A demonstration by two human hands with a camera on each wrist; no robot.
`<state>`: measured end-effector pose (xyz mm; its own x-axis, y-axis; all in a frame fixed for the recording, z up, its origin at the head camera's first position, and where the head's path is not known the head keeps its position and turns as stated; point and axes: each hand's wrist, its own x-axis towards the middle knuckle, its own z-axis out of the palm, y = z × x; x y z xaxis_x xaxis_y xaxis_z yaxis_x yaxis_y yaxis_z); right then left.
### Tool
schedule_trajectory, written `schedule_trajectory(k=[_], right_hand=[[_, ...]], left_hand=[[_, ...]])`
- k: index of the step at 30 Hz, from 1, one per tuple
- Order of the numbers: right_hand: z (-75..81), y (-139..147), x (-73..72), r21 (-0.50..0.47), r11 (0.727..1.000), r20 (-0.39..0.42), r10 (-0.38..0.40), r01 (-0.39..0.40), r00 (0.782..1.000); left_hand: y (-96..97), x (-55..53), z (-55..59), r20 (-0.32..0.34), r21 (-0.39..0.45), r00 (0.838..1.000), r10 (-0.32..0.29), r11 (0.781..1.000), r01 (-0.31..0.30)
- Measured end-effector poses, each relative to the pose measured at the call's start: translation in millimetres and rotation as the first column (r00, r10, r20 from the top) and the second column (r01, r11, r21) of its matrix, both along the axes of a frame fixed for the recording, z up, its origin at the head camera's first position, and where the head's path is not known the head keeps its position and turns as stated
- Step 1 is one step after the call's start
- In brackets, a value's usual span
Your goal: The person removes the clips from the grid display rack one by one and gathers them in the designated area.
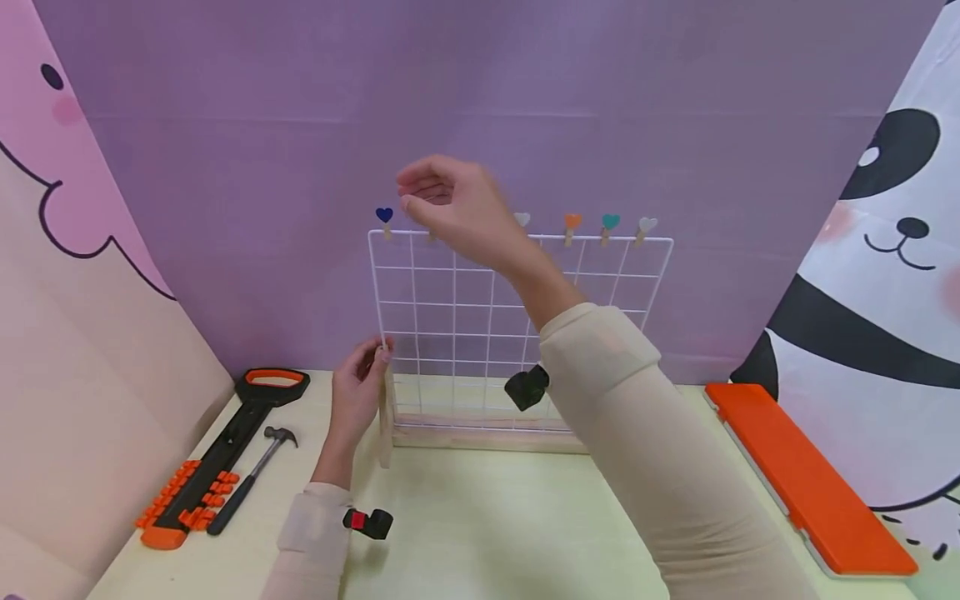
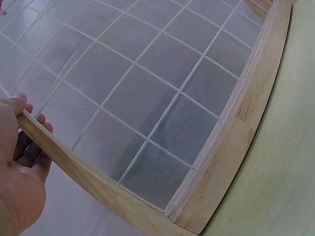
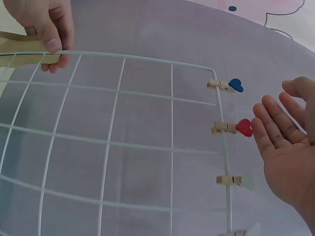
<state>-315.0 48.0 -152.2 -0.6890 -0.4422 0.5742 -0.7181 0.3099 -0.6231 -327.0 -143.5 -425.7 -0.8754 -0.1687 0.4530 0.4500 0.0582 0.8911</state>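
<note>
A white wire grid panel (image 1: 453,304) stands upright in a wooden base (image 1: 487,438) with a wooden side post (image 2: 88,179). My left hand (image 1: 358,392) pinches the top of that post at the grid's left edge, thumb on one side and fingers on the other. Heart-topped clothespins line the grid's top wire, among them a dark blue one (image 1: 384,217), a red one (image 3: 241,127), an orange one (image 1: 572,223) and a teal one (image 1: 610,223). Raised above the top wire, my right hand (image 3: 288,147) holds nothing, its fingers loosely bent beside the red heart; it hides some clothespins in the head view.
On the left of the table lie a black and orange handled tool (image 1: 232,442), orange clip-like pieces (image 1: 217,487) and a claw hammer (image 1: 255,475). A flat orange case (image 1: 810,479) lies along the right edge. Behind the grid hangs a purple backdrop (image 1: 300,208).
</note>
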Motion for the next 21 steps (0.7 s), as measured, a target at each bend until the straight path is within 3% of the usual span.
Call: schedule_trajectory(k=[8,14,21], right_hand=[[5.4,-17,-11.7,0.032,0.998,0.056,-0.054,0.052,0.997],[2.8,-24,-18.7,0.051,0.991,0.132,-0.132,0.126,0.982],[-0.9,-30,-20.9,0.060,0.987,0.168,-0.159,0.151,0.973]], left_hand=[[-0.5,0.5,2.4,-0.030,-0.028,1.000,0.002,1.000,-0.003],[-0.7,0.1,3.6,-0.023,-0.027,1.000,0.003,1.000,-0.003],[-0.2,0.9,3.7,-0.027,-0.027,1.000,0.002,1.000,-0.003]])
